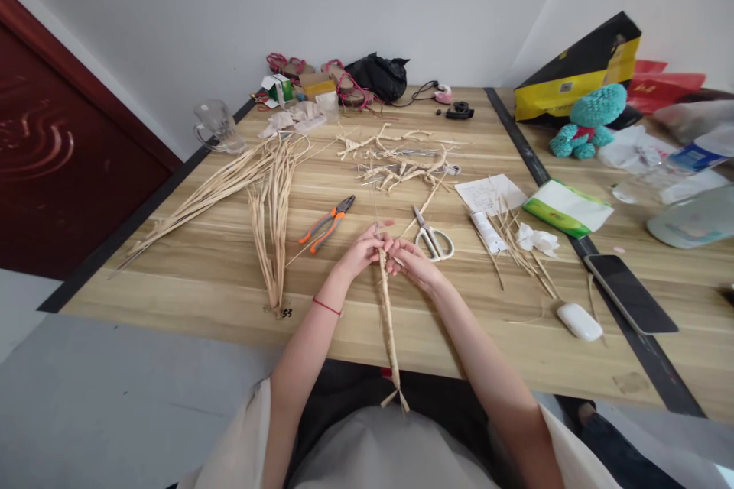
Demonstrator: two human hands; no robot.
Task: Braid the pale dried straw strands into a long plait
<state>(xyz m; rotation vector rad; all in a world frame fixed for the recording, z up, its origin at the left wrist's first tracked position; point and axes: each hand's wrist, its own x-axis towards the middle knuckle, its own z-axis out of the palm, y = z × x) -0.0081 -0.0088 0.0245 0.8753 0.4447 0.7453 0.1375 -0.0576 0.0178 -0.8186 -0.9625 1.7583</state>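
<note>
Just below the middle of the frame, pinching with left hand (pixel 363 250) and right hand (pixel 413 260), side by side, onto the upper end of a straw-wrapped stem (pixel 388 309)! Running from there down to the bottom centre, past the near edge of the wooden table (pixel 356 330): slim, pale, closely bound, ending in a forked straw tip (pixel 396 397). Topped, above the grip, by thin wires (pixel 375 206). Flanked by orange-handled pliers (pixel 328 224) to the left, white-handled scissors (pixel 434 237) to the right.
</note>
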